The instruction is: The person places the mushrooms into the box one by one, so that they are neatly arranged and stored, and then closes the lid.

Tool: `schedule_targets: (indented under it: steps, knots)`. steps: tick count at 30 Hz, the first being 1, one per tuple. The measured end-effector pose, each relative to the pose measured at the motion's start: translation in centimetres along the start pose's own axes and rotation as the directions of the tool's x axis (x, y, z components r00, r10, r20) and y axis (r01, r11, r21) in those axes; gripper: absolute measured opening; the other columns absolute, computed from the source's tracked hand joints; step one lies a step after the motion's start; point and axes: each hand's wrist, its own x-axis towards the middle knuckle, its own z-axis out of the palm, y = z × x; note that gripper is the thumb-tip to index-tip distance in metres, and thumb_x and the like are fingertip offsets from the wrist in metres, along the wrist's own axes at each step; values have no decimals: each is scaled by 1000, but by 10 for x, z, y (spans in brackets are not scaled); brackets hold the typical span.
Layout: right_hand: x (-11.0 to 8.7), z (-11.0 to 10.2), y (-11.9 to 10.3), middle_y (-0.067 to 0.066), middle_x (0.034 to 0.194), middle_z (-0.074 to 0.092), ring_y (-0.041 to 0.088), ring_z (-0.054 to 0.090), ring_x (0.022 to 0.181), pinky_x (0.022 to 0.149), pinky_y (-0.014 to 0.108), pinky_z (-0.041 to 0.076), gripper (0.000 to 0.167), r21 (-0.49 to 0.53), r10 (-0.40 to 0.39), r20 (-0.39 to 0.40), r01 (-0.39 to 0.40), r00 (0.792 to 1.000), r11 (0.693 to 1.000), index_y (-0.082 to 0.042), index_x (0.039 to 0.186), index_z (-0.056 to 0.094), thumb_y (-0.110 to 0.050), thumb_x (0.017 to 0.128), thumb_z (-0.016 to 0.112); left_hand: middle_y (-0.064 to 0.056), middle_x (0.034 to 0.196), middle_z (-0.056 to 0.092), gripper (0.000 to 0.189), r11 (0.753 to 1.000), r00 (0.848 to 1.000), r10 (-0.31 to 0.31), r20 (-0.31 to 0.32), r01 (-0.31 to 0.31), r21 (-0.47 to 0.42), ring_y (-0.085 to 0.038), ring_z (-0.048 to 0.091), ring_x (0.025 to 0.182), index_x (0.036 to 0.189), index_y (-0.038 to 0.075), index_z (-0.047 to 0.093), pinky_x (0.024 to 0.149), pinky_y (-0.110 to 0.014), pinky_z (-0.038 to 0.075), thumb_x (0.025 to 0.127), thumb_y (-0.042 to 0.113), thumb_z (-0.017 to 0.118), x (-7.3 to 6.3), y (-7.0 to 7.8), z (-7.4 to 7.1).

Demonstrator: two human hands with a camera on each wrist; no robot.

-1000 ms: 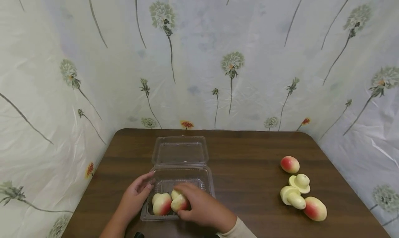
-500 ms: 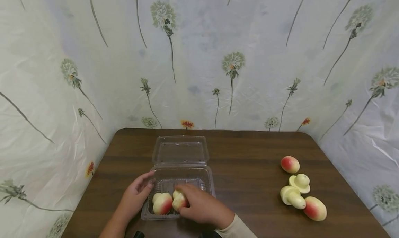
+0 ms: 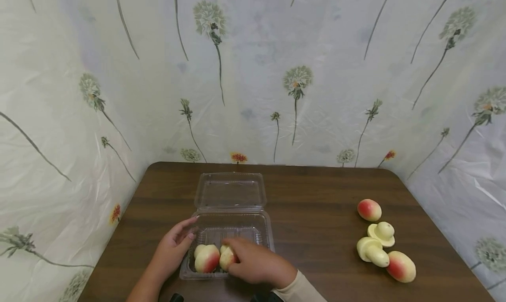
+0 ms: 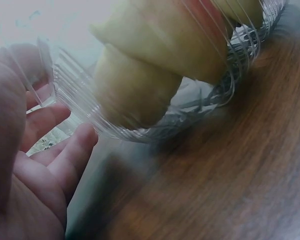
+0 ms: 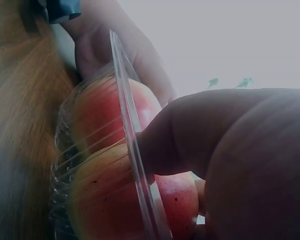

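A clear plastic container (image 3: 266, 225) with its hinged lid folded back sits on the table. Inside, near its front, lies a rounded red-and-yellow fruit (image 3: 207, 259), with a pale yellow piece (image 3: 199, 249) against its far left side. My right hand (image 3: 258, 262) grips a second red-and-yellow fruit (image 3: 227, 259) beside it, and the fingers hide much of it. In the right wrist view this fruit (image 5: 105, 200) shows small dark specks. My left hand (image 3: 170, 249) rests at the container's left rim, fingers loosely spread; the left wrist view shows fingertips (image 4: 85, 135) by the clear wall (image 4: 70, 85).
On the table's right lie two red-and-yellow fruits, the far one (image 3: 369, 210) and the near one (image 3: 401, 267). Two pale yellow mushroom-shaped pieces, one farther (image 3: 381, 234) and one nearer (image 3: 372, 252), lie between them. A flower-print curtain (image 3: 253, 73) hangs behind the brown table (image 3: 312, 205).
My right hand has lowered the fruit slightly into the container's front right part and still holds it. The left hand has stayed at the left rim.
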Motion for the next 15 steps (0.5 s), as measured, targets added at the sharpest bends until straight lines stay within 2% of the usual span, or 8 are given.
schedule_targets:
  steps: [7, 12, 15]
  knots:
    - [2, 1, -6, -3, 122, 62, 6, 54, 103, 89, 25, 49, 54, 0, 3, 10, -3, 1000, 1000, -11, 143, 57, -23, 91, 66, -7, 157, 53, 43, 1000, 1000, 18, -18, -18, 17, -30, 59, 137, 148, 13, 56, 102, -16, 47, 106, 8, 61, -4, 0, -5]
    - [3, -1, -3, -7, 111, 61, 5, 54, 97, 86, 24, 48, 47, 23, -26, 9, 25, 1000, 999, -11, 137, 60, -22, 92, 66, -9, 157, 53, 43, 1000, 1000, 19, -4, -19, 8, -32, 60, 136, 149, 13, 56, 100, -16, 48, 106, 10, 61, -3, 2, -2]
    - [2, -3, -1, -6, 109, 61, 6, 55, 97, 87, 25, 49, 47, 42, -41, 11, 40, 999, 998, -8, 136, 60, -20, 91, 67, -9, 158, 52, 43, 1000, 1000, 12, 4, -12, -6, -32, 59, 136, 149, 13, 56, 100, -16, 48, 106, 9, 61, -1, 3, 0]
